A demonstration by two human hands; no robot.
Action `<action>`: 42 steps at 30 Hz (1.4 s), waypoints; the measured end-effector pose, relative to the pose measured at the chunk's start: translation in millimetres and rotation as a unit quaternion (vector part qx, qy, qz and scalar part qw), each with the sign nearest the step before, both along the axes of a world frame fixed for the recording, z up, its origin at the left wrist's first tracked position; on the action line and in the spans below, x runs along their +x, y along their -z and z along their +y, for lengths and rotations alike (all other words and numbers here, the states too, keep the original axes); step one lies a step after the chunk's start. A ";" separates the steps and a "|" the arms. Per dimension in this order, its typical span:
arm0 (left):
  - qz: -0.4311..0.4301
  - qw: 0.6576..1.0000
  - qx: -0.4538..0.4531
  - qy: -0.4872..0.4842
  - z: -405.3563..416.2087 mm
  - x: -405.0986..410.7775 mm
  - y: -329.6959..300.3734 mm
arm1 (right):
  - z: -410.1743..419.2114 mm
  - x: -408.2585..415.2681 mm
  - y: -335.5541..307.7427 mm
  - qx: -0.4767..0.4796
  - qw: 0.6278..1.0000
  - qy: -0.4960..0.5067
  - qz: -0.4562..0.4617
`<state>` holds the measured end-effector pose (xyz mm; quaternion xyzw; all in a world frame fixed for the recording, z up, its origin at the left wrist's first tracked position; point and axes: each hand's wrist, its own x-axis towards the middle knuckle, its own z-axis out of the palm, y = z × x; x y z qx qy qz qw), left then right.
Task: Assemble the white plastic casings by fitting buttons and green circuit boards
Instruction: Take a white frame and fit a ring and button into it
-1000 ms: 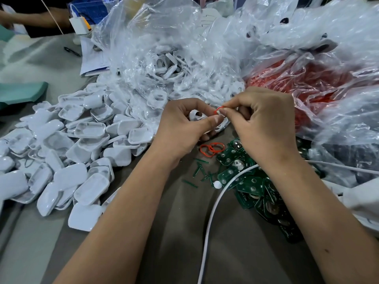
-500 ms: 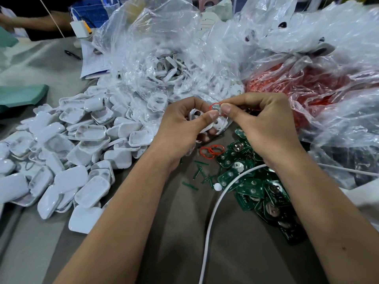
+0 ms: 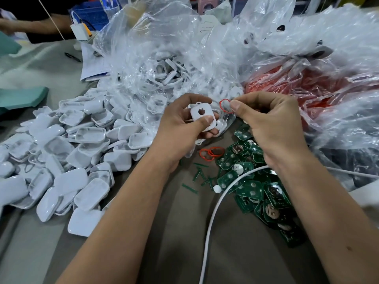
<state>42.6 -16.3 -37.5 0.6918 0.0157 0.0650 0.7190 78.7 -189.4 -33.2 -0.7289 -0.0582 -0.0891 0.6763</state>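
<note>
Left hand [image 3: 184,128] gripped white casing [image 3: 202,117] by its edges above the tabletop [image 3: 164,232]; right-hand fingers [image 3: 235,105] pinched red ring [image 3: 224,105] just beside. Probably light, rigid casing; ring thin, floppy, easily dropped.

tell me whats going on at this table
A person is assembling small parts by hand. The left hand holds a white casing piece with a round hole, and the right hand pinches a thin red ring just beside it, not yet fitted. White casings are heaped to the left, green circuit boards lie below the right hand, and two more red rings sit on the table.
</note>
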 end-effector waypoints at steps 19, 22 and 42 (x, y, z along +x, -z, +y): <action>0.021 1.000 -0.002 -0.013 -0.9 1.1 0.2 | 5.2 -7.9 2.1 -0.201 0.968 -0.053 -0.143; 0.013 1.000 0.001 -0.008 -1.5 0.8 1.2 | 4.0 -7.1 2.7 -0.206 0.966 -0.055 -0.147; 0.009 1.000 -0.011 -0.009 -5.5 0.1 0.8 | 4.7 -6.9 2.2 -0.228 0.956 -0.031 -0.181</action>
